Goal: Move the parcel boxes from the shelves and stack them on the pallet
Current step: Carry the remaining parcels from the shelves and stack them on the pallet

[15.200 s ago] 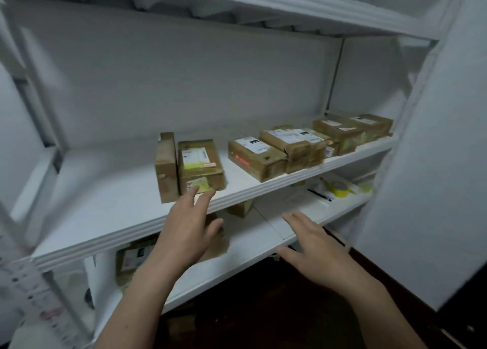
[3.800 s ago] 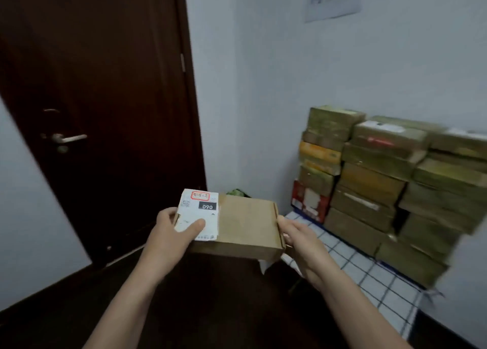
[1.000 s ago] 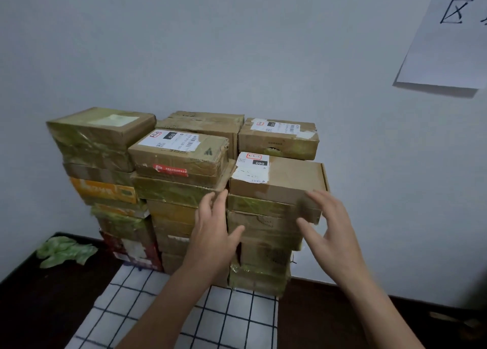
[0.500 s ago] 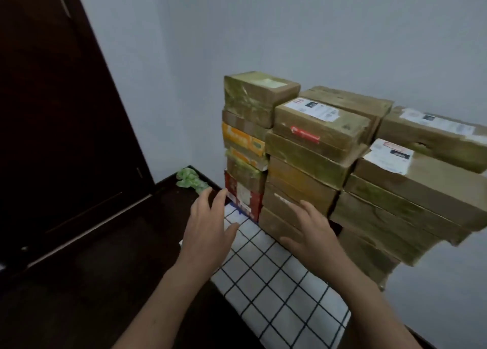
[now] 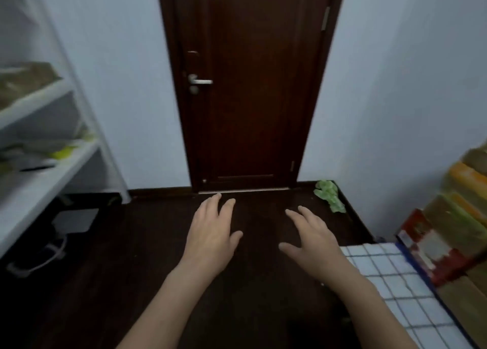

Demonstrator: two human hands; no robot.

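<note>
Hands carry nothing: the left hand (image 5: 212,239) and the right hand (image 5: 313,240) are held out in front over the dark floor (image 5: 131,269), palms down, fingers loosely spread, the two well apart and touching no box.

Parcel boxes show in two places. A stack (image 5: 453,232) stands at the right edge of the view on the pallet (image 5: 390,277), whose checked white cover lies bare in front of it. At the left edge are the white shelves (image 5: 47,161). A brown parcel (image 5: 26,81) sits on the upper board, too blurred to read, and the things on the board below it cannot be made out. Between the two, straight ahead, is a closed dark door (image 5: 250,85), with a green crumpled thing (image 5: 329,194) on the floor in the corner to its right.

With both hands free and the view facing between stack and shelves, the step in hand looks like the empty trip for another box. The next move calls for a turn to the left and a reach with both hands to the upper shelf, one hand on each side of the parcel, so it lifts level and clears the shelf post on the way out.
</note>
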